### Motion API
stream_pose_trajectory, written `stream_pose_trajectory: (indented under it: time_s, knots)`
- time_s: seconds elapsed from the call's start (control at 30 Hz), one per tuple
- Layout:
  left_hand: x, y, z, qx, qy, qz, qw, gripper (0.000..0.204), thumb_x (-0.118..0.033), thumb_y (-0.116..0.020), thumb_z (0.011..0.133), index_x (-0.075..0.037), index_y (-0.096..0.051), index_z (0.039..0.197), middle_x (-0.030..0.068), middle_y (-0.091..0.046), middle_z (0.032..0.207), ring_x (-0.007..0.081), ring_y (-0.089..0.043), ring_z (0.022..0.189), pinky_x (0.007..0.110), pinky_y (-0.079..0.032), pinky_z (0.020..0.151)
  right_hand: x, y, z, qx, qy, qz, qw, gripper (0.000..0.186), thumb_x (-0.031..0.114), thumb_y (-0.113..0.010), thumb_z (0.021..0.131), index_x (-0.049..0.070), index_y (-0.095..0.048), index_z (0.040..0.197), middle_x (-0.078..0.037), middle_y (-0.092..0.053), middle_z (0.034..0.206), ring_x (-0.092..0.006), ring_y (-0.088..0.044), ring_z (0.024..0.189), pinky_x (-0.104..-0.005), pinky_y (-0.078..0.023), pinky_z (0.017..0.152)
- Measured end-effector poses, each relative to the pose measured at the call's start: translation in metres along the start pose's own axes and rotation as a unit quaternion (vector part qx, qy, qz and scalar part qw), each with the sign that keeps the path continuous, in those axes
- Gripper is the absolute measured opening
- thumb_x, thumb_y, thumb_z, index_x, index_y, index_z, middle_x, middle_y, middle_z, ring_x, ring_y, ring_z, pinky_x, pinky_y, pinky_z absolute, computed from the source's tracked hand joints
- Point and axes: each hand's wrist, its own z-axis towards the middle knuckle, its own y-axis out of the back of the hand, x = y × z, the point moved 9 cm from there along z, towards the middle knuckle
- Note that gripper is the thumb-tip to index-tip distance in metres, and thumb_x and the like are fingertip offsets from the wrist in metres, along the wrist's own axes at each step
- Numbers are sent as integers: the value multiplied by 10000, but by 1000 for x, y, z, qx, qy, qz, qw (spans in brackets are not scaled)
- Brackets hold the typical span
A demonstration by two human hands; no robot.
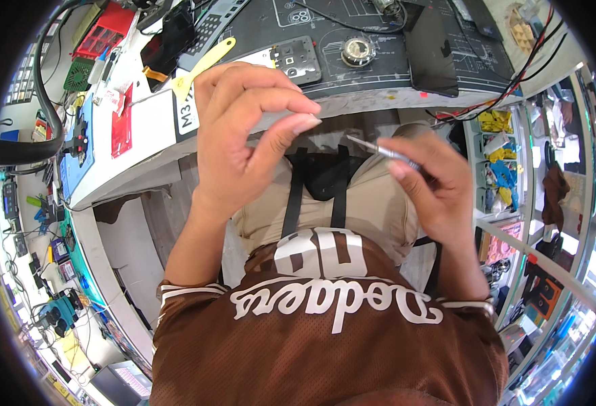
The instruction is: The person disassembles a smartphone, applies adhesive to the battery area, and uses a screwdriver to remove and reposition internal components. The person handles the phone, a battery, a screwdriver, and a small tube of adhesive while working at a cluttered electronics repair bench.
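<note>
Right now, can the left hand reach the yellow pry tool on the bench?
Probably yes. The left hand is raised just below the yellow pry tool, with nothing between them, but its fingers seem to pinch something small and clear.

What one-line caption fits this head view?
Left hand pinches a small part while right hand holds metal tweezers beside a cluttered workbench.
</note>
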Motion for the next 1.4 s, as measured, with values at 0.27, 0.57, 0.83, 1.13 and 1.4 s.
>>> stream_pose_trajectory:
  time_s: [0.27, 0.57, 0.83, 1.13, 1.4]
  knots:
    - [-14, 36, -16, -88, -81, 49, 992, 107, -223, -829, 880, -145, -813, 952, 9, -718, 1002, 229, -557, 1073, 380, -414, 1005, 88, -15, 40, 24, 173, -108, 979, 296, 7, -817, 863, 38, -812, 1157, -42, -668, 860, -124, -531, 709, -267, -378, 595]
    - [-6, 59, -31, -143, -98, 65, 983, 193, -246, -894, 765, -195, -838, 942, -54, -720, 980, 188, -577, 1008, 309, -387, 926, 114, -31, 43, 38, 201, -150, 967, 319, -32, -822, 832, 30, -811, 1144, -79, -715, 903, -174, -625, 775, -292, -462, 649]
    - [9, 52, -13, -88, -94, 106, 986, 151, -181, -865, 822, -179, -802, 960, -33, -712, 1013, 213, -560, 1058, 373, -394, 957, 159, -42, 61, 28, 350, -379, 856, 230, 10, -797, 846, 28, -785, 1075, -80, -703, 876, -222, -655, 793, -336, -513, 728]
    - [71, 21, 61, 51, -43, 75, 995, 168, -204, -826, 881, -64, -746, 925, 70, -672, 1045, 297, -546, 1109, 422, -433, 1033, 170, -80, 154, 119, 467, -528, 699, 82, 84, -759, 822, 27, -772, 878, -120, -711, 923, -321, -670, 977, -421, -558, 869]
    - [117, -19, 54, 162, -4, -11, 987, 139, -147, -683, 946, -56, -758, 1020, 101, -722, 1099, 310, -582, 1116, 434, -415, 1063, 114, -109, 202, 227, 403, -539, 704, 166, 134, -717, 809, -17, -772, 851, -199, -748, 942, -363, -704, 983, -442, -588, 867]
